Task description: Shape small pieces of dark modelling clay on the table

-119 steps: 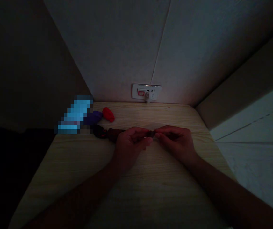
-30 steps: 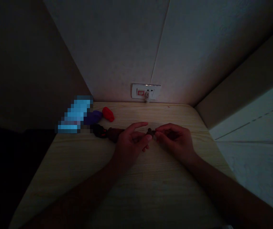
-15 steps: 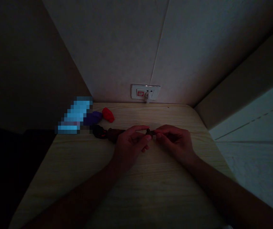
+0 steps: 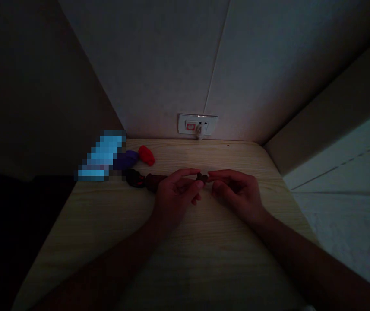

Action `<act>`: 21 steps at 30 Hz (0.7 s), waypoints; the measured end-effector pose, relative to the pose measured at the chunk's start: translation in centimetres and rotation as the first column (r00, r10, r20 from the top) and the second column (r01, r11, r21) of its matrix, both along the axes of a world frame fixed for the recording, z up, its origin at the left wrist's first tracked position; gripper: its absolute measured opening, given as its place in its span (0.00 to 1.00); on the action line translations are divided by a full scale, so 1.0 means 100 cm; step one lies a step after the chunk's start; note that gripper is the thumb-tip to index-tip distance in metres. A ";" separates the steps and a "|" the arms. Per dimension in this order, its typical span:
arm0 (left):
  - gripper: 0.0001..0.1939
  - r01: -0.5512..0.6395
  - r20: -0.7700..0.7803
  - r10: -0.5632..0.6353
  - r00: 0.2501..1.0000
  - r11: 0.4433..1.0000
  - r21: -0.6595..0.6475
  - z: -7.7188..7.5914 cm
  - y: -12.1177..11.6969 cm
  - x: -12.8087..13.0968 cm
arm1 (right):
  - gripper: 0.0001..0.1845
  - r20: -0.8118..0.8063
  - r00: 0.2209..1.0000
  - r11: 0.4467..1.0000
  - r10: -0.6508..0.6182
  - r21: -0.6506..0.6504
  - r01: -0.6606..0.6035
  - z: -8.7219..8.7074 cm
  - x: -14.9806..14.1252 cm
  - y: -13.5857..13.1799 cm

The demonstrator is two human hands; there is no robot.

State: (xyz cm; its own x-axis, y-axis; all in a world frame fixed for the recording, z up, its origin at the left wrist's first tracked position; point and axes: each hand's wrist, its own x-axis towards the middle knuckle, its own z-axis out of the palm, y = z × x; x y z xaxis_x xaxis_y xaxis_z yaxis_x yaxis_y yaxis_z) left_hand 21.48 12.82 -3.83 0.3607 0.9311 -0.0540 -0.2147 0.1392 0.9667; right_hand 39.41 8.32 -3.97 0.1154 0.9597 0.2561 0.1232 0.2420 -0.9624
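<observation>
My left hand (image 4: pixel 176 194) pinches a small dark brown lump (image 4: pixel 201 177), which looks like modelling clay with a few rounded knobs. Its thumb and forefinger close on the lump's left side. On the other side is my right hand (image 4: pixel 239 190), its forefinger tip at or very near the lump and its thumb a little apart below. Behind my left hand lies a larger brown piece (image 4: pixel 154 182), partly hidden by the knuckles. Beside it rests a black object (image 4: pixel 135 178) with a bit of red showing; its kind is too dark to make out.
A red lump (image 4: pixel 146 155) and a purple lump (image 4: pixel 127 160) lie at the back left of the wooden tabletop (image 4: pixel 191 250). Next to them is a bright, pixelated screen-like object (image 4: pixel 102 153). A wall socket (image 4: pixel 197 125) with a plug sits just behind the table.
The right fingertips have parted from the brown lump's right end, with forefinger and thumb slightly further apart. The lump has turned a little in the left hand.
</observation>
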 end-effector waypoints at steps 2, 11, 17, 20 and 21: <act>0.17 -0.003 0.006 0.003 1.000 1.000 0.001 0.000 0.000 0.000 | 0.08 0.007 1.000 1.000 -0.001 -0.020 0.001 0.000 0.000 0.000; 0.16 -0.014 0.009 0.015 1.000 1.000 -0.001 -0.001 0.000 0.000 | 0.08 0.070 0.997 1.000 0.022 0.005 -0.022 0.001 0.001 -0.001; 0.16 -0.014 -0.002 0.014 1.000 1.000 0.002 0.001 0.001 0.001 | 0.08 0.096 0.995 1.000 0.007 0.018 -0.009 0.002 0.001 0.000; 0.16 -0.007 0.004 0.007 1.000 1.000 0.004 0.000 0.001 0.001 | 0.08 0.060 0.998 1.000 0.020 0.009 -0.020 0.001 0.001 0.001; 0.16 -0.002 0.008 0.002 1.000 1.000 0.006 -0.001 0.001 0.000 | 0.08 0.046 0.999 1.000 0.025 0.006 -0.025 0.001 0.001 0.001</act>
